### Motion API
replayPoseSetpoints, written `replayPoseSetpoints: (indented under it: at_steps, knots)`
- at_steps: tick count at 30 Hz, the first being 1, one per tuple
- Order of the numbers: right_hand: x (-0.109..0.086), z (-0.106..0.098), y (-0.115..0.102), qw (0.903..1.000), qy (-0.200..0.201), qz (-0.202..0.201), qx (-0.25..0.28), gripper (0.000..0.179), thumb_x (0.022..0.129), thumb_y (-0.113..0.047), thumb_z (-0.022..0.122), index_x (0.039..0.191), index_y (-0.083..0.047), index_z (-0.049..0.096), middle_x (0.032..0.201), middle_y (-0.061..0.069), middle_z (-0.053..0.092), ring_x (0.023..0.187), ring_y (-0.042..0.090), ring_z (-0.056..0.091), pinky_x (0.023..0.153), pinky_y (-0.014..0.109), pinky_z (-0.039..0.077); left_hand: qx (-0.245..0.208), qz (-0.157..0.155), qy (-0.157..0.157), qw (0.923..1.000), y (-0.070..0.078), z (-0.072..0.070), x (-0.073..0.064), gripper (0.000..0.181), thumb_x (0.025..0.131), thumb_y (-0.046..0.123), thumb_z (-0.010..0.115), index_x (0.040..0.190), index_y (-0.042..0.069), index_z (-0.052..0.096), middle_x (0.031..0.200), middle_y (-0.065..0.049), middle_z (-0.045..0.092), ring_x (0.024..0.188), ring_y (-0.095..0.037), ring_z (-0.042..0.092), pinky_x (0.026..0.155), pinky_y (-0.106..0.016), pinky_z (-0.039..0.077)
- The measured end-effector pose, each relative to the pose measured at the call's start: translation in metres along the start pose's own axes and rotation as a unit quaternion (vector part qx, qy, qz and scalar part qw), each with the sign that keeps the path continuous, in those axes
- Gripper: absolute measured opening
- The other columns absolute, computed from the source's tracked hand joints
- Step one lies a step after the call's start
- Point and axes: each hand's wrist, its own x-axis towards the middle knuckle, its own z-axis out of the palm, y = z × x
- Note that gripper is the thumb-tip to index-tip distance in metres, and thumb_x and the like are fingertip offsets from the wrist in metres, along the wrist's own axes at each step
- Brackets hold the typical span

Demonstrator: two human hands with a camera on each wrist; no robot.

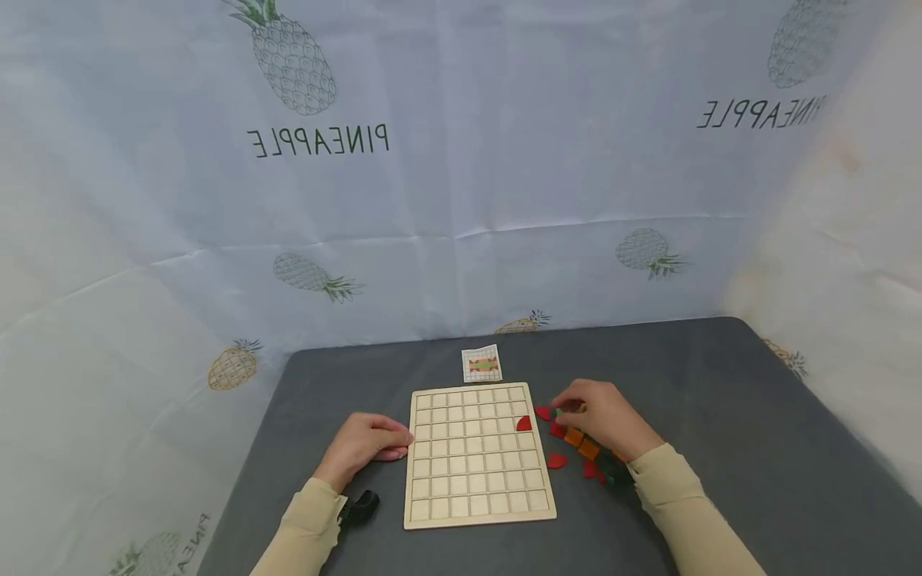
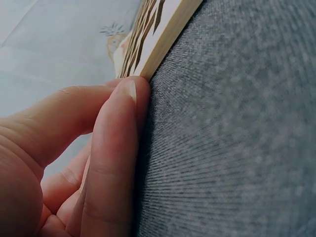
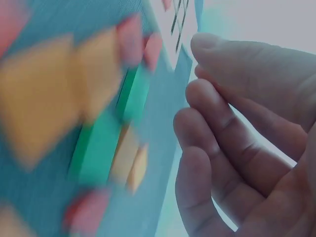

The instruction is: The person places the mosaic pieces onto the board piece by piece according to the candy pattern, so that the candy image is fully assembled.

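Note:
A flat wooden grid board (image 1: 467,465) lies on the dark grey table with one red rounded piece (image 1: 524,424) in a cell by its right edge. At the board's left side, my left hand (image 1: 369,442) pinches the edge between thumb (image 2: 112,143) and forefinger. My right hand (image 1: 603,414) is over loose colored pieces right of the board, its fingers loosely bent. Orange squares (image 1: 587,449) and a red piece (image 1: 557,430) lie under and beside it. In the right wrist view, nothing shows between thumb and fingers; green blocks (image 3: 98,148) lie close by, blurred.
A small card (image 1: 482,364) with a printed red, orange and green pattern lies beyond the board's far edge. Another red piece (image 1: 556,461) sits just right of the board. A pineapple-print cloth (image 1: 461,176) hangs behind the table. Something black (image 1: 360,507) is at my left wrist.

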Motion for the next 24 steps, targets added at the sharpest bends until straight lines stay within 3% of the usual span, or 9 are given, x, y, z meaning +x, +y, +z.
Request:
replayPoseSetpoints:
  at_steps: [5,9,13,19,24]
  knots:
    - [-0.022,-0.03,0.039,0.9998,-0.014,0.015,0.001,0.018,0.097,-0.019,0.082,0.115,-0.016,0.082,0.106,-0.004,0.075,0.091,0.011,0.068,0.076,0.029,0.061,0.004,-0.002,0.008,1.0,-0.002,0.0,-0.001,0.029,0.087,0.023,0.092,0.107,0.003,0.083,0.094,-0.008,0.083,0.082,-0.016,0.082,0.075,-0.03,0.069]
    - [-0.042,-0.052,0.073,0.9974,-0.034,0.046,0.044,0.025,0.098,-0.023,0.082,0.122,-0.015,0.081,0.112,0.001,0.076,0.091,0.012,0.071,0.075,0.028,0.063,0.001,-0.003,0.005,1.0,-0.001,0.001,0.001,0.033,0.086,0.025,0.093,0.108,0.003,0.083,0.094,-0.008,0.083,0.082,-0.016,0.082,0.075,-0.03,0.069]
    - [-0.053,-0.069,0.099,0.994,-0.06,0.045,0.079,0.031,0.098,-0.022,0.082,0.126,-0.01,0.079,0.115,0.006,0.076,0.092,0.007,0.071,0.077,0.026,0.063,-0.001,-0.004,0.006,1.0,-0.002,0.001,0.001,0.034,0.085,0.026,0.094,0.107,0.003,0.083,0.093,-0.008,0.083,0.081,-0.016,0.082,0.074,-0.03,0.069]
    - [-0.057,-0.075,0.118,0.9906,-0.089,0.034,0.098,0.036,0.096,-0.025,0.084,0.128,-0.01,0.078,0.118,0.008,0.076,0.093,0.003,0.067,0.077,0.026,0.061,0.002,-0.003,0.015,0.9999,-0.002,0.001,-0.001,0.034,0.084,0.026,0.095,0.107,0.003,0.083,0.094,-0.008,0.083,0.081,-0.016,0.082,0.075,-0.03,0.069]
    - [-0.058,-0.074,0.121,0.9922,-0.08,0.042,0.087,0.039,0.095,-0.025,0.085,0.13,-0.009,0.078,0.109,0.006,0.073,0.089,0.005,0.064,0.074,0.026,0.058,0.002,-0.001,0.014,0.9999,-0.002,0.002,-0.001,0.033,0.086,0.026,0.094,0.107,0.003,0.083,0.094,-0.008,0.083,0.082,-0.016,0.082,0.075,-0.03,0.069]
